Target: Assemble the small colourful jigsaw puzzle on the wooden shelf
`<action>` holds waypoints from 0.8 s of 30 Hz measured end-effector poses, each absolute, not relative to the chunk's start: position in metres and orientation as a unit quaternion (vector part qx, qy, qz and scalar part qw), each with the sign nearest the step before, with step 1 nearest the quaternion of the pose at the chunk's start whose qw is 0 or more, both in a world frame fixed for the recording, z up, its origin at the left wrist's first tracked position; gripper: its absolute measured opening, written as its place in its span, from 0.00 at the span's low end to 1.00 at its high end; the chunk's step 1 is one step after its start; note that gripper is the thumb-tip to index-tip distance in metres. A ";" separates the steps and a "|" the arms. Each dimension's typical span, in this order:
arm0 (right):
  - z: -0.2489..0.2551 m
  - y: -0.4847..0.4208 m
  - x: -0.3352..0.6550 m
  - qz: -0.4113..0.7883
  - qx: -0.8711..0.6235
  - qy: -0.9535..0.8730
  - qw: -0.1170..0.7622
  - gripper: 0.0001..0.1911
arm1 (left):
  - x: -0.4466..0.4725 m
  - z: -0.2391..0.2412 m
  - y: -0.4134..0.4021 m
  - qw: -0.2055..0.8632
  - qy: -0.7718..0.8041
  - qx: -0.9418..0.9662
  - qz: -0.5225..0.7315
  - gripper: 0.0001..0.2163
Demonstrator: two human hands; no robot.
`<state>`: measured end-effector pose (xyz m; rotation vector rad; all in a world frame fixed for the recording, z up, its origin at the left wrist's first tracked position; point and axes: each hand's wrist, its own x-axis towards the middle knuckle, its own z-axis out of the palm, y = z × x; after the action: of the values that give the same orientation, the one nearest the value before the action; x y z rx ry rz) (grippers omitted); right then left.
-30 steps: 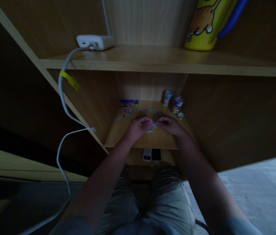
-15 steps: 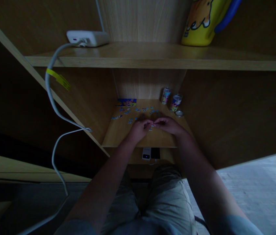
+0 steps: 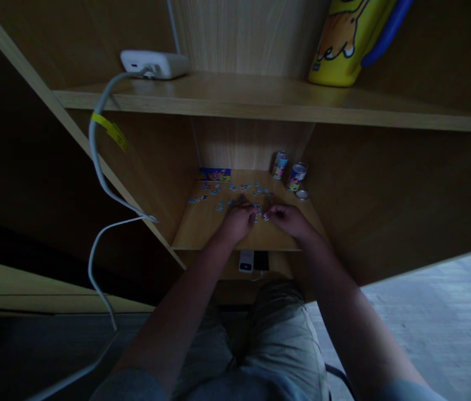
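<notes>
Lying on the shelf [image 3: 205,231] between left hand [image 3: 239,219] and right hand [image 3: 289,218]: puzzle pieces [image 3: 259,208]. Left hand curled at their left edge; right hand's fingers bunched at their right. Grip on either side: cannot tell.

Left arm [image 3: 189,284], one, bare, reaching forward and slanting inward; left wrist [image 3: 227,236], nearly straight; left hand [image 3: 238,221], back upward, fingers curled, tips turned toward the opposite hand; right arm [image 3: 341,284], one, bare, likewise reaching forward and inward; right wrist [image 3: 307,231], nearly straight; right hand [image 3: 289,219], fingers bent, tips pointing left; pair set low, side by side, fingertips near each other with a narrow gap between; exact finger closure too small and dim to tell.
</notes>
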<state>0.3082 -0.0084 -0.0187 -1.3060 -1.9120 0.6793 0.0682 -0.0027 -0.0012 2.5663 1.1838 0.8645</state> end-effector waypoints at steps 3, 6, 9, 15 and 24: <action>-0.019 -0.012 0.307 0.226 -0.516 -0.754 0.339 0.16 | 0.068 0.000 -0.006 0.082 0.403 0.869 0.277 0.11; -0.019 -0.010 0.305 0.203 -0.521 -0.756 0.340 0.15 | 0.068 0.001 -0.010 0.083 0.408 0.868 0.272 0.11; -0.021 -0.010 0.304 0.188 -0.528 -0.753 0.345 0.14 | 0.068 0.000 -0.012 0.082 0.412 0.866 0.270 0.11; -0.021 -0.011 0.302 0.160 -0.550 -0.755 0.318 0.13 | 0.069 -0.004 -0.009 0.076 0.409 0.866 0.276 0.11; -0.015 -0.017 0.300 0.147 -0.536 -0.764 0.329 0.08 | 0.069 -0.001 -0.008 0.075 0.412 0.868 0.268 0.11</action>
<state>0.2996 -0.0167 -0.0149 -1.4015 -1.9975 0.3844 0.0693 -0.0079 -0.0015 2.6035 1.2347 0.8041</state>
